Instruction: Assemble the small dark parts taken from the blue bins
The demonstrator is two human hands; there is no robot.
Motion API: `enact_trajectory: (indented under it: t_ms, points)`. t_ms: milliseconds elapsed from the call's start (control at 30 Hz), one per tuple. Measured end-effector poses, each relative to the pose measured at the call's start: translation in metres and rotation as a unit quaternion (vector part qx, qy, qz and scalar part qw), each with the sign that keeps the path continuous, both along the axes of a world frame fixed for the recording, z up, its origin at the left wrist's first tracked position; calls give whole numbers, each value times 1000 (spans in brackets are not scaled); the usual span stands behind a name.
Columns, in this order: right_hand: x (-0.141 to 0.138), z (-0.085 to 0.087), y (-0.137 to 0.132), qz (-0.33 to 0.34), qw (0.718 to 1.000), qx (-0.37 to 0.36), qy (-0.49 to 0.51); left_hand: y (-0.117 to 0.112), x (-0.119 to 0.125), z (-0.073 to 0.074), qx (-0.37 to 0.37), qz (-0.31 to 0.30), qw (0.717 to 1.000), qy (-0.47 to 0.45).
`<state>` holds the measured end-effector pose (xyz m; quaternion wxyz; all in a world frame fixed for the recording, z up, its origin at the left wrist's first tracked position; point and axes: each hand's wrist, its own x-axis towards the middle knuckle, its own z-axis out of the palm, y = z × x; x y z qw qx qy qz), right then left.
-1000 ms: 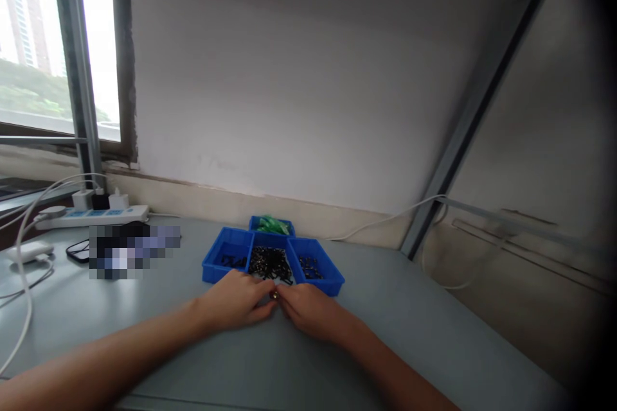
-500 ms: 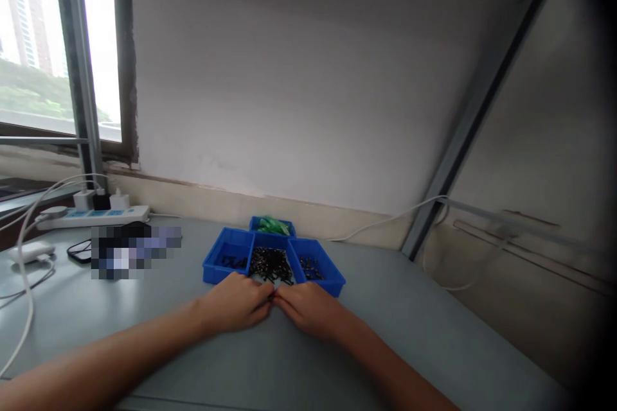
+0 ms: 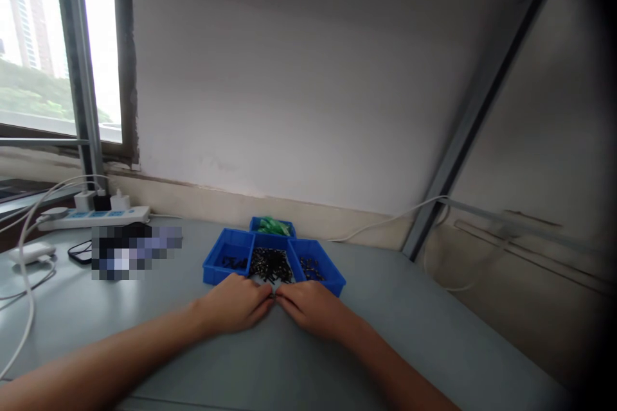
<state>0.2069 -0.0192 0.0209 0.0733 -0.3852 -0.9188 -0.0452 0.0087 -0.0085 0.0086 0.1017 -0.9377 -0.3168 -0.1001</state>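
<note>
Left hand (image 3: 234, 303) and right hand (image 3: 311, 308) lie on the table (image 3: 409, 327), fingertips pressed together just in front of the middle blue bin (image 3: 270, 239) of dark parts (image 3: 270, 264). The brass bit seen between the fingertips 1 s ago no longer shows; can't tell if anything is pinched. Hands are marginally nearer the bin

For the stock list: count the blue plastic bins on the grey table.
4. A row of three: left bin, middle bin, right bin. The fourth bin sits behind the middle one, holding green pieces. None looks hidden.
</note>
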Motion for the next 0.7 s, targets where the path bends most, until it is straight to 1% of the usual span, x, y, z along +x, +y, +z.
enact_trajectory:
  t_ms: [233,467,700]
  points:
    - [1,2,0,10,1000,-12,24,-1,0,0,-8,-7,1000,13]
    - [3,3,1,2,997,-46,65,-1,-1,2,-21,-3,1000,13]
    - [1,3,0,2,999,-33,30,-1,1,3,-21,-3,1000,1]
